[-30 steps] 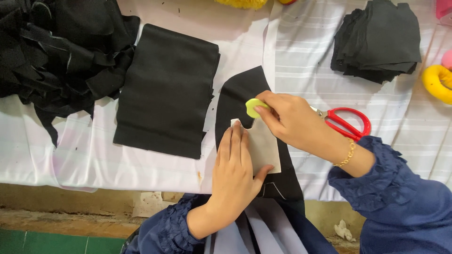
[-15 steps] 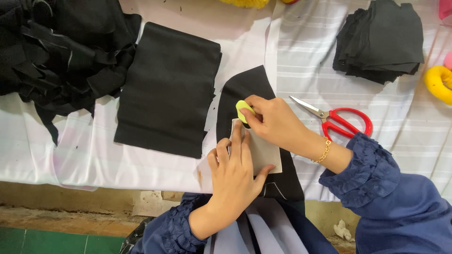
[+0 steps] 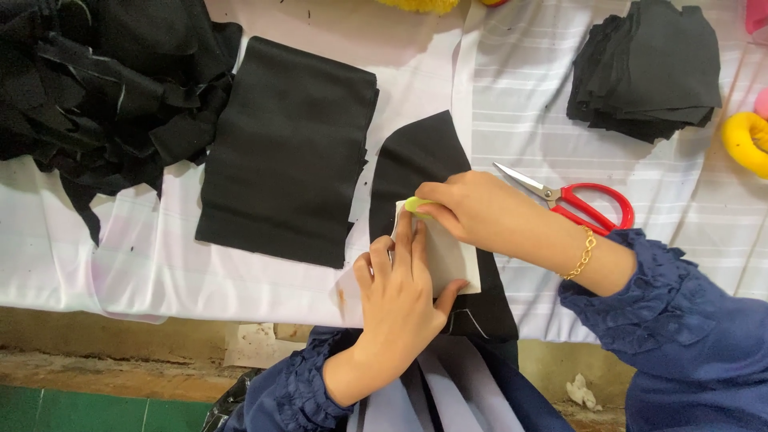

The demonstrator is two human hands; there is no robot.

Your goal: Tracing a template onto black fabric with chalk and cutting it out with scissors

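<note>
A: Item one, the pale template (image 3: 448, 256). Position?

B: Flat on the curved black fabric piece (image 3: 424, 160), which lies on the white-covered surface (image 3: 120, 256). The left hand (image 3: 400, 296) presses it down, fingers spread flat, gripping nothing.

A: Item two, the right hand (image 3: 472, 210)?

B: Fingers pinched closed on a small yellow-green chalk (image 3: 416, 205). Since a second ago the chalk has travelled leftward along the template's top edge to its upper left corner, just above the left fingertips. I judge the outline of that edge is largely traced.

A: Other stock, relative to the template?

B: Red-handled scissors (image 3: 588, 206) to its right, blades closed, untouched. A folded black fabric stack (image 3: 288, 152) to its left. A heap of black scraps (image 3: 96, 88) further left. A pile of cut black pieces (image 3: 648, 68) up and right. A yellow ring (image 3: 748, 142) at far right.

A: Containers?

B: None in view; everything lies loose on the surface.
</note>
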